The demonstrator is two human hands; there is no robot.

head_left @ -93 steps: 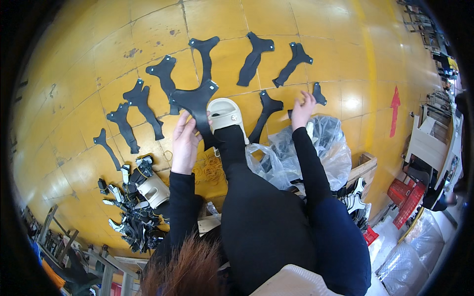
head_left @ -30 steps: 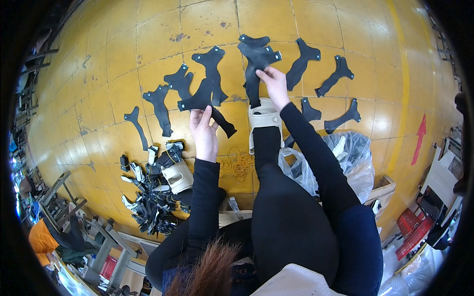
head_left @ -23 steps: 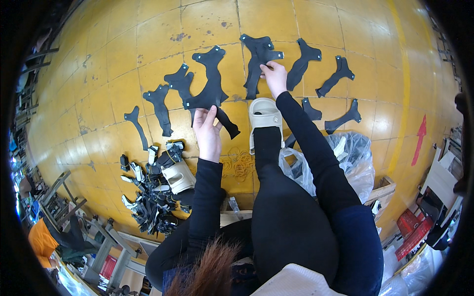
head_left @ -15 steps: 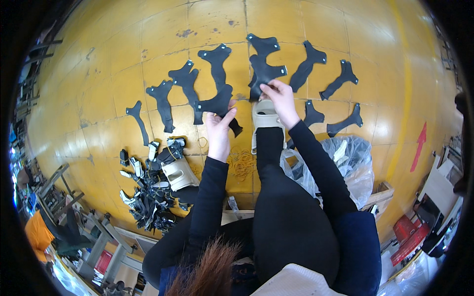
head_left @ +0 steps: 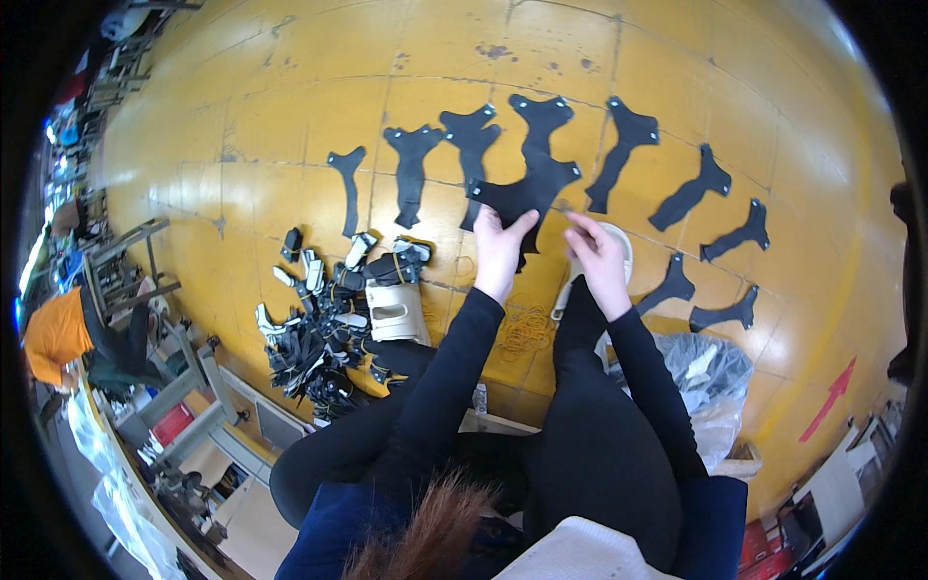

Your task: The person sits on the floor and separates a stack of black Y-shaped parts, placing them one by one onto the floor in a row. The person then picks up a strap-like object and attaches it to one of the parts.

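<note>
My left hand [head_left: 496, 253] grips a flat black Y-shaped piece [head_left: 534, 189] by its lower middle, thumb on top. Small white tabs mark the tips of its two arms, and its stem hangs beyond my thumb. Whether a second piece lies under it is hard to tell. To its right, my right hand [head_left: 601, 263] hovers over my shoe [head_left: 619, 249] with bent fingers apart and nothing visible in them. Several similar black pieces lie spread in an arc on the floor, among them a narrow one [head_left: 349, 189] at the left end and a wider one [head_left: 624, 145] beyond my hands.
A heap of bundled black-and-white pieces [head_left: 314, 358] lies left of my other shoe [head_left: 395, 314]. Yellow rubber bands [head_left: 525, 331] are scattered between my feet. At my right stands a clear plastic bag [head_left: 710, 382]. Metal-framed benches [head_left: 208, 387] line the left side.
My right hand has let go of its black piece and drawn back. My left hand now holds the Y-shaped piece farther forward. The whole view has swung to the left.
</note>
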